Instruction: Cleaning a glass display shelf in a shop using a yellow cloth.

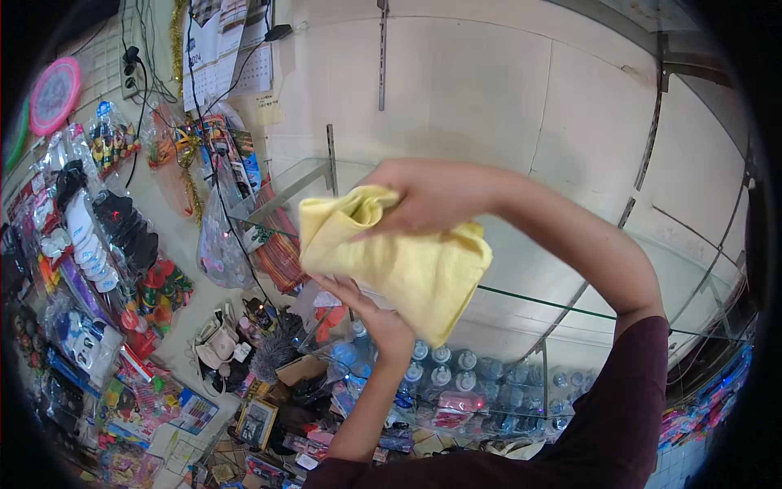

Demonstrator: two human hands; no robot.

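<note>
A folded yellow cloth (pixel 423 273) is held up in front of the wall, at the centre of the head view. From above, my right hand (pixel 419 196) grips its upper edge, the fingers partly hidden behind a curled fold. My left hand (pixel 375 322) is below the cloth's lower left side, palm up with fingers stretched out. The cloth overlaps part of that hand, so I cannot tell whether they touch. Both hands are over a glass shelf (pixel 562 307), whose green edge runs to the right behind the cloth.
Clear plastic bottles (pixel 466 371) stand in rows below the glass. Metal shelf uprights (pixel 643 155) line the wall. Bagged goods (pixel 106 236) and a pink ring-shaped item (pixel 55 96) hang at left. A framed picture (pixel 257 424) lies among mixed goods. Black cables (pixel 213 163) dangle nearby.
</note>
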